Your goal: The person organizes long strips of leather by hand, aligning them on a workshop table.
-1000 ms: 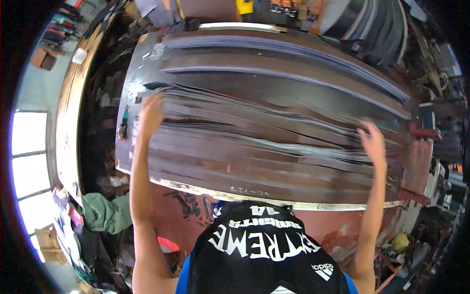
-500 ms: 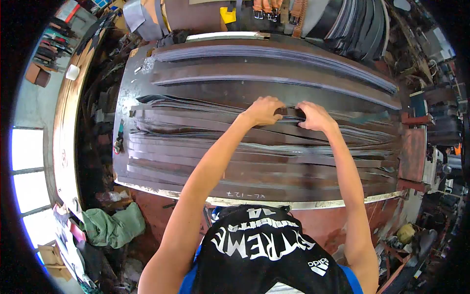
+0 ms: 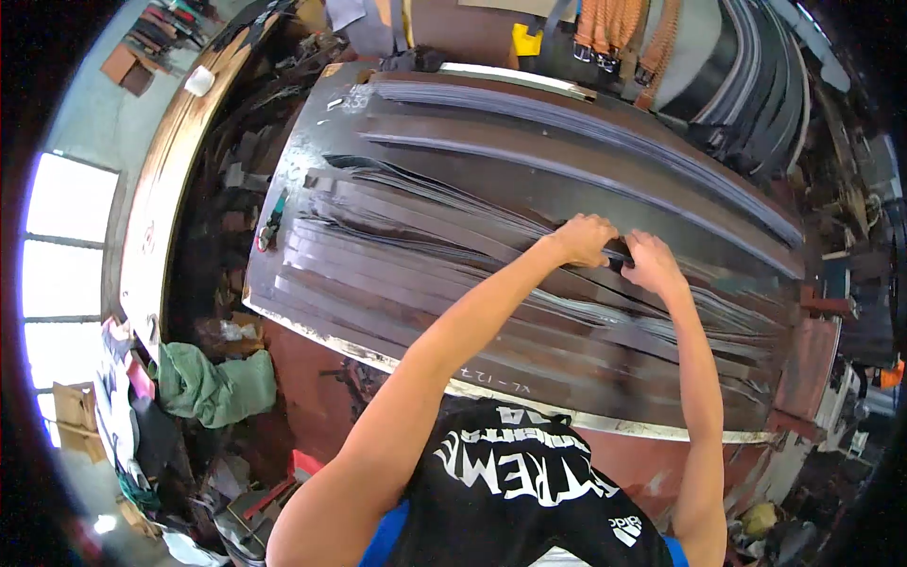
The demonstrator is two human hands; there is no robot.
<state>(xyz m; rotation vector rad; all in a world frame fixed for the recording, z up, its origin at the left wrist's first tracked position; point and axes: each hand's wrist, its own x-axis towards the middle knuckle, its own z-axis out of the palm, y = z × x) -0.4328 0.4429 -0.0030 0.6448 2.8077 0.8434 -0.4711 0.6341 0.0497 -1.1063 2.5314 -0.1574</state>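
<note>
Long dark leather strips (image 3: 406, 203) lie in layered rows across a dark work table (image 3: 312, 123). My left hand (image 3: 583, 240) is curled over the strips right of the middle, fingers closed on them. Close beside it, my right hand (image 3: 652, 262) grips the same bundle with fingers bent. A short dark stretch of strip shows between the two hands. Farther back, two neat stacks of strips (image 3: 567, 175) with pale edges run along the table. The fingertips are partly hidden among the strips.
A red-and-green handled tool (image 3: 272, 227) lies at the table's left edge. Brown braided belts (image 3: 607, 33) and black straps (image 3: 756, 85) are at the back. A green cloth (image 3: 217, 386) is at lower left, near a wooden ledge (image 3: 165, 198) with a white cup (image 3: 199, 81).
The view has turned, so the table appears tilted. Both hands stay on the strips and are closer together, fingers now wrapped more tightly around the bundle.
</note>
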